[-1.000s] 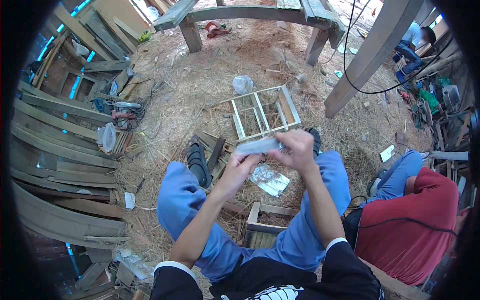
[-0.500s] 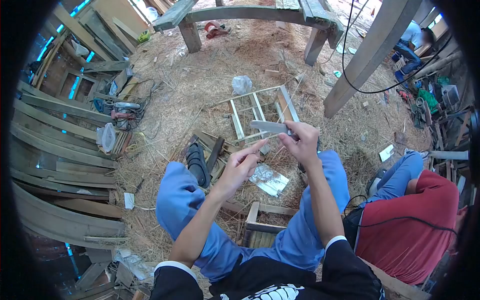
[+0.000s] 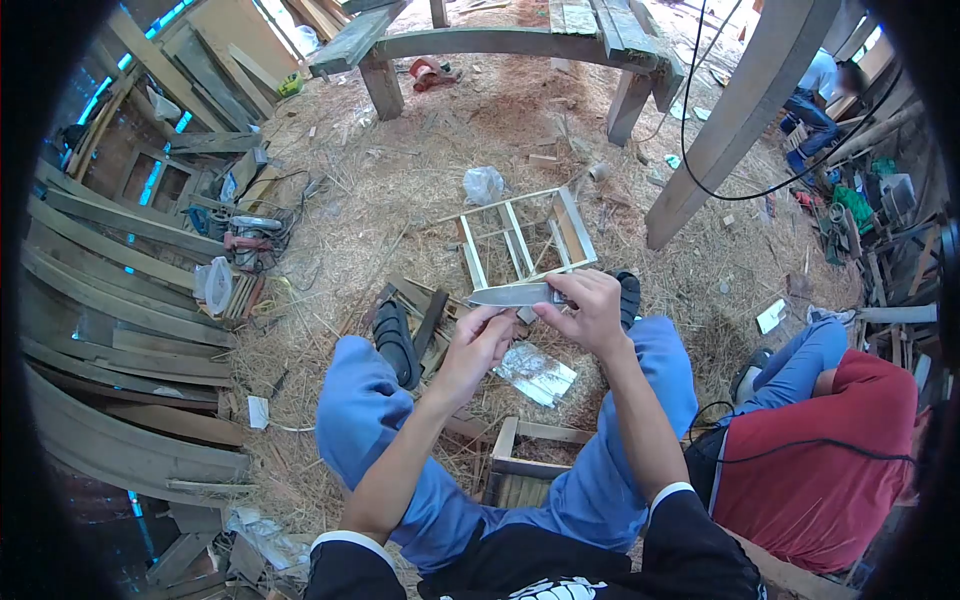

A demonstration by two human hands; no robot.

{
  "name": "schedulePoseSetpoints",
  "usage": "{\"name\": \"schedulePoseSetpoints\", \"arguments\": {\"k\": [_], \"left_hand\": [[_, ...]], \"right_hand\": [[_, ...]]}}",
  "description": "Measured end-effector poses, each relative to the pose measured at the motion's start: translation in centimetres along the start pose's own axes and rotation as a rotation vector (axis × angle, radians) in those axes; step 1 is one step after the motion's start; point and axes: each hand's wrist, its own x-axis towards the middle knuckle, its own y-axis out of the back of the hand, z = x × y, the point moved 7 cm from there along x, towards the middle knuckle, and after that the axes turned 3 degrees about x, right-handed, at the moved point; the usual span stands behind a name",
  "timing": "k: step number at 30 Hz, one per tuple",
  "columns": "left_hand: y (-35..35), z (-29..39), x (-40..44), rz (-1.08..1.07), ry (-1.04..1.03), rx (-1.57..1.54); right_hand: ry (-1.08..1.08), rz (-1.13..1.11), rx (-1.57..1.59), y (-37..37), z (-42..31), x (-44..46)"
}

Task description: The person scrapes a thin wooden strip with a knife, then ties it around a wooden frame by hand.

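Note:
My right hand (image 3: 585, 308) is closed around the handle of a knife (image 3: 508, 295). Its broad grey blade points left and lies just above the fingertips of my left hand (image 3: 478, 345). The left fingers are pinched together; what sits between them is too small and covered to make out. Below the hands, a whitish, debris-covered sheet (image 3: 537, 374) lies on the ground between my legs. Just beyond the blade is a light wooden frame (image 3: 515, 240) with several crossbars.
Wood shavings cover the ground. A person in a red shirt (image 3: 815, 460) sits close on my right; another person (image 3: 815, 105) is far right. A wooden post (image 3: 735, 130) and bench (image 3: 500, 42) stand ahead. Planks (image 3: 130, 300) and a corded power tool (image 3: 250, 240) are at left.
The knife and my right hand have moved left and toward me, bringing the blade over the left fingertips. My left hand has drawn slightly back toward me.

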Motion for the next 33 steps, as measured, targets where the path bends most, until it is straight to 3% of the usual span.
{"name": "schedulePoseSetpoints", "arguments": {"k": [7, 11, 17, 22, 30, 33], "left_hand": [[-0.5, 0.2, -0.1, 0.007, -0.029, 0.055], [-0.6, 0.9, -0.1, -0.003, -0.017, -0.022], [-0.6, 1.1, -0.3, -0.058, -0.006, -0.063], [-1.2, 0.6, -0.8, -0.067, 0.001, -0.087], [-1.1, 1.2, -1.5, -0.068, -0.018, 0.074], [-1.0, 0.7, -1.4, -0.043, 0.005, 0.063]], "right_hand": [[0.107, -0.014, 0.033, -0.8, -2.4, 0.3], [0.006, -0.077, -0.031, -0.3, -0.4, 0.4], [0.025, 0.015, 0.025, -0.3, -1.6, 0.4], [0.061, -0.051, -0.027, 0.1, -2.1, 0.5], [-0.100, -0.011, -0.123, 2.1, 1.0, 0.2], [-0.040, -0.031, -0.035, 0.9, -0.3, -0.3]]}}
